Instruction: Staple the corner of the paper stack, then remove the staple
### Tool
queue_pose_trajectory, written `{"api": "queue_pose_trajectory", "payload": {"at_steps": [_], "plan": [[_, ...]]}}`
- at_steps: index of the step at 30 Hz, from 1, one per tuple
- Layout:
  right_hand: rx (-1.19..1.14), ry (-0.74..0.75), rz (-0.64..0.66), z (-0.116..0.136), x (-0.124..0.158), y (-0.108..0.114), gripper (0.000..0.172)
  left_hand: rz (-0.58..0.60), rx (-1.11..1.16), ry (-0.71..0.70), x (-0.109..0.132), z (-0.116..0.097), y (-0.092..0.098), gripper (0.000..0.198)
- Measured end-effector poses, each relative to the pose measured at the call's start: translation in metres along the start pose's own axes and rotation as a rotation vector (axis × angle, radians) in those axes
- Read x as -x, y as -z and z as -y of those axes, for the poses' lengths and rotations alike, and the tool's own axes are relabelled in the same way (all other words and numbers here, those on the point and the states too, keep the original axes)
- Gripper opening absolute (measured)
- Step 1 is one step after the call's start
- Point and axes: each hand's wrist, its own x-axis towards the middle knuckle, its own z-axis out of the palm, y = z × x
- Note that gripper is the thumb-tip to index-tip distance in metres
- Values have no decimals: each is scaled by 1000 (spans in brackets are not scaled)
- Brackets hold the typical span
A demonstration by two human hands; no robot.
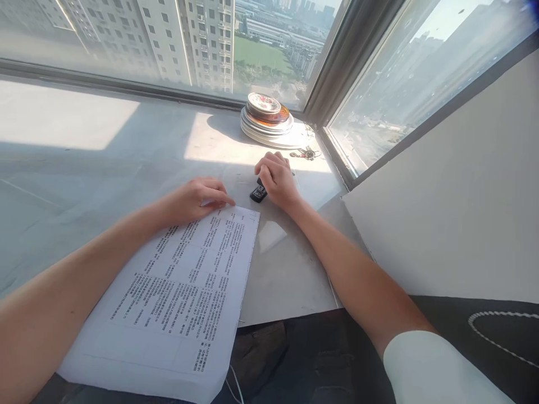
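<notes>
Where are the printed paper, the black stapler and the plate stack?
Printed paper (pixel 174 297), head view: text-covered face, near its middle.
Black stapler (pixel 258 194), head view: its uncovered end.
Plate stack (pixel 266 131), head view: front rims of its white plates.

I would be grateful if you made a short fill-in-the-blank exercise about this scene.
1. Of the paper and the stapler, the left hand touches the ____.
2. The right hand is on the stapler, which is ____ in colour.
3. The small flower-patterned plate lies at the ____ of the stack of plates.

Missing words: paper; black; top.
</notes>
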Motion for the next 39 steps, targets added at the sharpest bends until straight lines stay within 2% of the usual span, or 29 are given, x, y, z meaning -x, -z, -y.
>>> {"api": "queue_pose_trajectory", "payload": {"at_steps": [5,10,14,24,33,39], "plan": [[63,-53,-50,-7,-3,3,37,17,-77,52,2,-1,2,26],[-131,64,34,-23,-2,13,36,57,-71,116,2,-1,2,23],[-146,56,95,-28,-1,15,41,63,-32,126,-1,-5,0,16],[-241,174,239,2,2,5,42,62,-8,84,-4,-12,-4,14],[-302,285,359,13,5,11,46,45,-21,92,-3,-15,-1,12],[-258,325,401,17,6,12,39,20,-3,85,-2,-14,-1,12]]}}
